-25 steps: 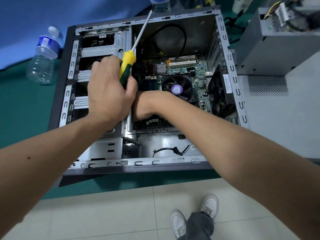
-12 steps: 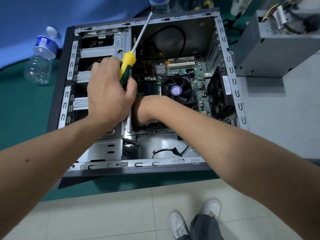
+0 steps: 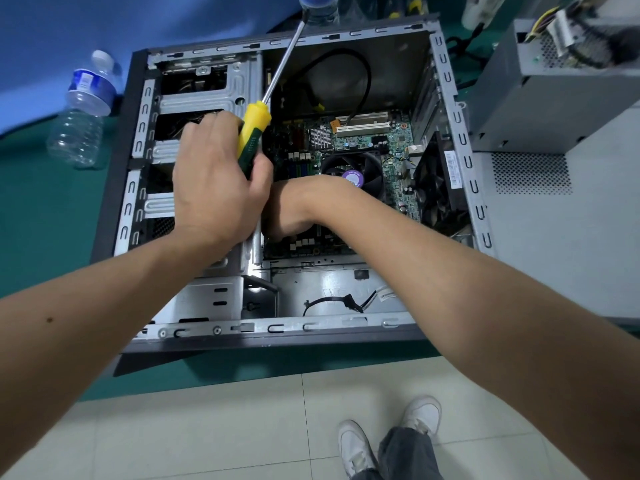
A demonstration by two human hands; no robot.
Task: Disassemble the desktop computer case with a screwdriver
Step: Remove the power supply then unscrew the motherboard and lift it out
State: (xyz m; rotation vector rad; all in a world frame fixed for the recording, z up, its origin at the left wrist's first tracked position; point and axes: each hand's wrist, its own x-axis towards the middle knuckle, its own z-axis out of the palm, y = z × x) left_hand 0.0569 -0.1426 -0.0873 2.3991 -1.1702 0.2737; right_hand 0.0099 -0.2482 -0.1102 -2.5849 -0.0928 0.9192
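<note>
The open computer case [image 3: 460,140] lies on its side on the green table, with the motherboard [image 3: 363,140] and its CPU fan [image 3: 360,168] exposed. My left hand [image 3: 214,188] grips the yellow and green screwdriver [image 3: 254,129] by the handle; its steel shaft points up and away over the case's far rim. My right hand [image 3: 291,209] reaches down inside the case beside the drive cage [image 3: 204,95], at the motherboard's near left corner. Its fingers are hidden behind my left hand and the cage wall.
A plastic water bottle [image 3: 83,112] lies left of the case. A removed grey power supply [image 3: 554,81] with loose cables sits on the grey side panel [image 3: 568,237] at the right. A loose black cable [image 3: 332,303] lies on the case floor. My shoes show on the tiled floor.
Both hands keep nearly the same place; the view has drifted slightly and my right wrist sits a little lower in the case.
</note>
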